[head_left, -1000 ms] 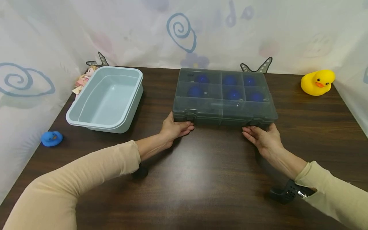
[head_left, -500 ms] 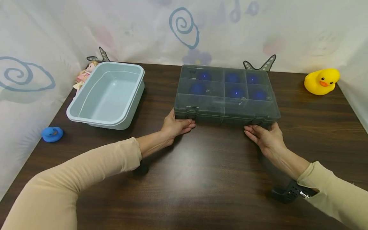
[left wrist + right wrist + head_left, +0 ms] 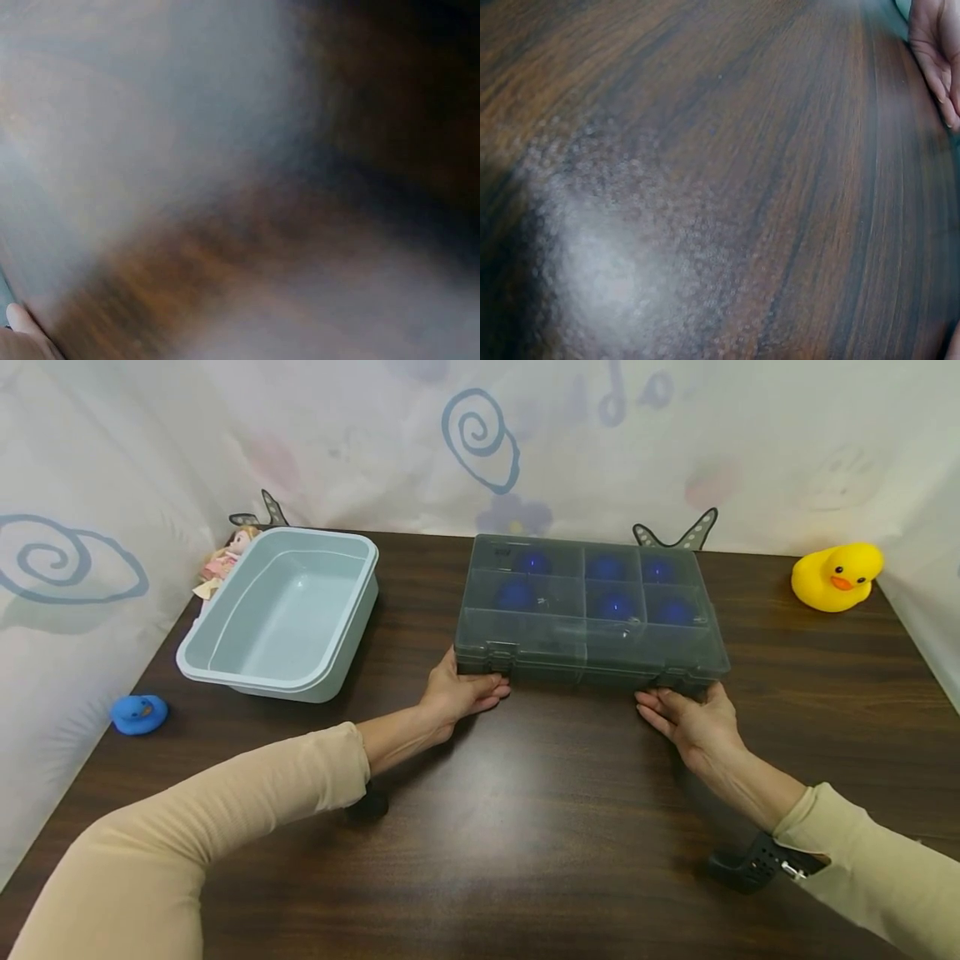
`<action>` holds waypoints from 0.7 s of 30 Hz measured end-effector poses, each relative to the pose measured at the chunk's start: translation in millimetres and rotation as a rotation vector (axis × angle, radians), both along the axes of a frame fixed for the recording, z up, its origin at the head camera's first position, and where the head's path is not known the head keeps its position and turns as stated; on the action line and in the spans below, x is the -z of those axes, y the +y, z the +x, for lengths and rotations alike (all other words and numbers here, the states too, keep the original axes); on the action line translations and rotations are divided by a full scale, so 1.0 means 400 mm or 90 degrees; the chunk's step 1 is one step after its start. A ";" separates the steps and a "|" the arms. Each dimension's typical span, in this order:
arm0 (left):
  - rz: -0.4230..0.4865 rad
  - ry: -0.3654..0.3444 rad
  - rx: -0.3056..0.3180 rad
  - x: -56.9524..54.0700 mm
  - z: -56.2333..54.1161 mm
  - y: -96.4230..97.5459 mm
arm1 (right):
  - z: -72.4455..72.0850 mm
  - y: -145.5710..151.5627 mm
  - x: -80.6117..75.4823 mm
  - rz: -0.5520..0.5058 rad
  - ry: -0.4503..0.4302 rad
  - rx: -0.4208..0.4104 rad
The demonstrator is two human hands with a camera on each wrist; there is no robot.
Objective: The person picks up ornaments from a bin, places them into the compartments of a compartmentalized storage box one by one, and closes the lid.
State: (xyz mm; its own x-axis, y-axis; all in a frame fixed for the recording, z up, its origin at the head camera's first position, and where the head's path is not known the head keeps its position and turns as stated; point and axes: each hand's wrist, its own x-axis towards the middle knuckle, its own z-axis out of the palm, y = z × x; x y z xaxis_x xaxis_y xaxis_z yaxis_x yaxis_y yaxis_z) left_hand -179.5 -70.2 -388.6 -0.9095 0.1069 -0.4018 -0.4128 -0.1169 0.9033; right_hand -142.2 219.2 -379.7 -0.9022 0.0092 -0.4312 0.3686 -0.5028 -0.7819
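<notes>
A closed grey translucent organiser box [image 3: 592, 610] lies on the dark wooden table [image 3: 525, 827], with several blue balls [image 3: 617, 604] showing through its lid. My left hand [image 3: 461, 689] holds the box's front edge by the left latch [image 3: 501, 653], thumb against the box and fingers below the edge. My right hand [image 3: 686, 714] holds the front edge by the right latch [image 3: 678, 677] in the same way. The left wrist view is blurred, showing only table and a fingertip [image 3: 15, 319]. In the right wrist view the right hand [image 3: 937, 60] sits at the top right over wood grain.
A pale blue tub [image 3: 281, 614] stands left of the box. A small blue duck [image 3: 138, 713] lies at the left edge and a doll [image 3: 221, 560] behind the tub. A yellow rubber duck [image 3: 836, 577] sits at the far right. White patterned curtains close in the back and sides.
Both hands stay at the box's front latches. Only the head view shifts slightly; the box has not visibly moved.
</notes>
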 end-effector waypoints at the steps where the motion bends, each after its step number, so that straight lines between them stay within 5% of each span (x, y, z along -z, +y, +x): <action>1: 0.002 0.001 0.002 -0.001 -0.001 0.005 | 0.001 0.005 -0.002 0.000 0.000 0.002; 9: 0.011 0.012 0.021 -0.003 -0.015 0.044 | 0.010 0.046 -0.016 0.021 0.000 0.000; 13: 0.007 0.003 0.061 -0.001 -0.013 0.040 | 0.024 0.074 -0.014 0.097 0.005 -0.061; 17: -0.085 0.003 0.139 -0.017 0.000 -0.023 | 0.034 0.101 -0.006 0.298 0.069 -0.155; 21: -0.268 0.109 0.211 -0.051 0.005 -0.079 | 0.033 0.128 -0.010 0.611 0.257 -0.166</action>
State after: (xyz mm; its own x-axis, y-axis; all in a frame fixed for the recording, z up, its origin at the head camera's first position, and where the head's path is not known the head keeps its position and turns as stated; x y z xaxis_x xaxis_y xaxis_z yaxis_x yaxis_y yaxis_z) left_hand -177.4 -101.7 -368.2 -0.9105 0.2607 -0.3209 -0.2094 0.3786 0.9016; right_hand -128.8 270.4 -375.7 -0.9995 -0.0277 -0.0156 0.0017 0.4430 -0.8965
